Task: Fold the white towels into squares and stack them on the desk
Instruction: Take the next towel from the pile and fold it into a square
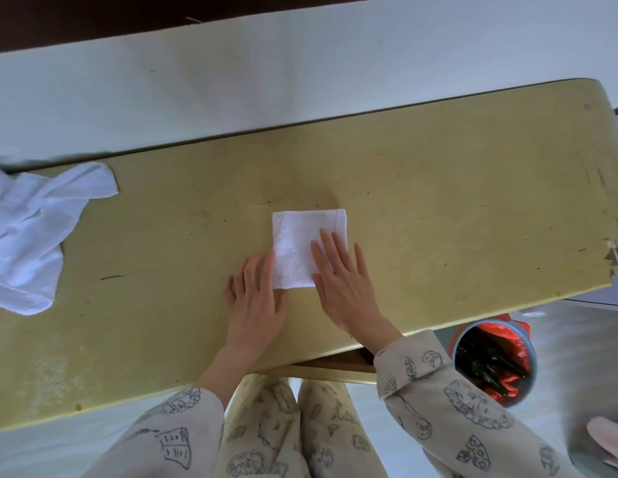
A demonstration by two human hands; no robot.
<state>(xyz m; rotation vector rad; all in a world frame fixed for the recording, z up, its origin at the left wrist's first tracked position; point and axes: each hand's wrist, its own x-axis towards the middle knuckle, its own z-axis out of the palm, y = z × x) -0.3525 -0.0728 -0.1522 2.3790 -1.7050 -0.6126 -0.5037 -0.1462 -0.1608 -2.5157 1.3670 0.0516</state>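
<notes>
One folded towel (300, 243), white and roughly square, lies flat near the middle of the yellow surface (455, 201). Its edges run nearly parallel to the near edge of the surface.

The right hand (345, 288) rests palm down on the right part of the folded towel. Its fingers (330, 250) are straight and spread, and they lie flat on the cloth without grasping it. The outer fingers of this hand extend past the right edge of the towel and lie on the bare surface.

The left hand (255, 301) lies palm down on the surface just beside the lower left corner of the folded towel. Its fingers are straight and relaxed and hold nothing. The forefinger side of this hand touches the left edge of the towel; the thumb lies below the lower edge.

A heap of unfolded white towels (28, 236) lies crumpled at the far left end of the surface, well apart from both hands and from the folded towel.

Both arms wear light sleeves (455, 408) printed with dark line drawings. A round bin (493, 363) with a red liner stands on the floor at the right, below the near edge of the surface.
</notes>
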